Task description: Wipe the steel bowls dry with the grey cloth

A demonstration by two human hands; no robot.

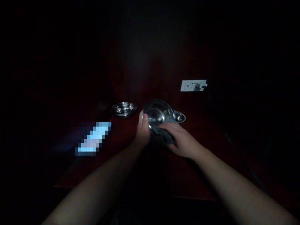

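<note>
In a dark room, my left hand (pixel 142 129) grips the rim of a shiny steel bowl (pixel 157 113), tilted with its opening toward me, thumb over the near edge. My right hand (pixel 181 139) is closed on a dark grey cloth (pixel 162 133) pressed against the bowl's lower rim. Both forearms reach in from the bottom of the view over a dark reddish wooden table (pixel 131 162).
A second steel bowl (pixel 124 109) sits on the table to the left, and a third (pixel 180 116) peeks out behind the held one. A glowing phone screen (pixel 93 139) lies at left. A white wall socket (pixel 193 85) with a plug feeds a dark cable (pixel 234 147) running down the right.
</note>
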